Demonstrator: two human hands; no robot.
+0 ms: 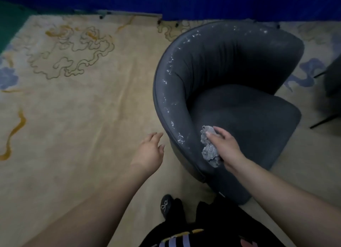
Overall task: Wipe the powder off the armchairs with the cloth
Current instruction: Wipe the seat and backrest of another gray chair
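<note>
Dark grey armchair [239,108] flecked with white powder [170,69]; light grey cloth [209,150]; beige carpet [83,117] with gold and blue cloud motifs.

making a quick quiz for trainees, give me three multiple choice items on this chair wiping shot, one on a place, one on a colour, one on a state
1. Where does the white powder mostly lie on the dark grey tub armchair?
A. along the top rim
B. on the seat cushion
C. on the legs

2. What colour is the crumpled cloth?
A. red
B. light grey
C. green

3. What is the left hand doing?
A. holding the cloth
B. pressing on the seat
C. hanging free with relaxed fingers

Answers: 1 A, white flecks run along the curved rim. 2 B, the cloth under the right hand is pale grey. 3 C, it sits over the beige patterned carpet, holding nothing.
</note>
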